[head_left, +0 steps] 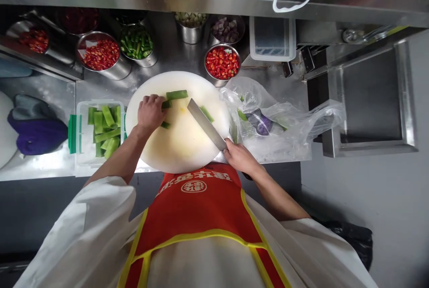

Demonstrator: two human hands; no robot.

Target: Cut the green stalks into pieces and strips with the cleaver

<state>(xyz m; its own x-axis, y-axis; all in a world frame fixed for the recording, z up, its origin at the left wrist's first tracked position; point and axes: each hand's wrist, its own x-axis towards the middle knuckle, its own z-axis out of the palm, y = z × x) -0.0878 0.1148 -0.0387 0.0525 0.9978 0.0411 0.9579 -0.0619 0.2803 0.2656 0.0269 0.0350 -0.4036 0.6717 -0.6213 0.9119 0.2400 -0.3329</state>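
Note:
A round white cutting board (177, 149) lies in front of me. My right hand (238, 154) grips a cleaver (205, 122), its broad blade slanting up and left over the board. On the board's left side my left hand (150, 111) has its fingers curled on a piece of green vegetable (166, 104), partly hidden by them. Another green piece (177, 95) lies just beyond my fingertips, and a small one (165, 124) sits below them. A thin strip (207, 113) lies to the right of the blade. I cannot tell the vegetable's kind.
Left of the board stands a clear container (79, 138) of cut green pieces. A plastic bag (295, 129) lies on the right. Behind are metal pots of chopped red chillies (100, 54), green chillies (136, 42) and more red pieces (222, 62). A metal shelf edge (201, 4) overhangs them.

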